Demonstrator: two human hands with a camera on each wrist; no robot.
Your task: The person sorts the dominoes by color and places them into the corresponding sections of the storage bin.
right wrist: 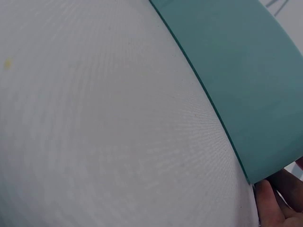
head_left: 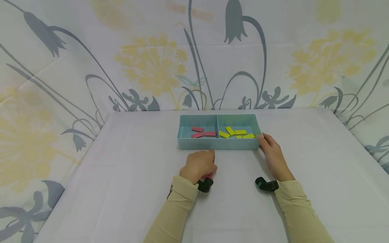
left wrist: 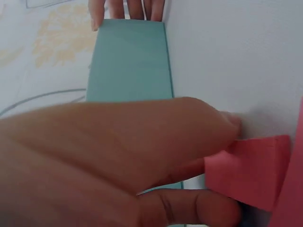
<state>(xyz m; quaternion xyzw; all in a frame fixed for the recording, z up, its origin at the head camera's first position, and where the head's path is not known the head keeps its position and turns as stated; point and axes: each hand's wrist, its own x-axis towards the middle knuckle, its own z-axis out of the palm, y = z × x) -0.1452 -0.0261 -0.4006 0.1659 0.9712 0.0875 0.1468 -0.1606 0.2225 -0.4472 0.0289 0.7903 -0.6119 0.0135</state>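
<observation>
A light teal two-section box stands on the table, its front wall facing me. Flat pink pieces lie in the left section, and several yellow pieces in the right. Just in front of the box, my left hand pinches a pinkish-red block between thumb and fingers. Another pinkish-red piece shows at the edge of the left wrist view, beside the held one. My right hand grips the right end of the box, thumb at its front corner; the right wrist view catches only fingers below that corner.
A white cloth covers the table. Behind it and along both sides rises a curtain with grey and yellow flowers. A black wrist device sits at my right cuff, another at my left.
</observation>
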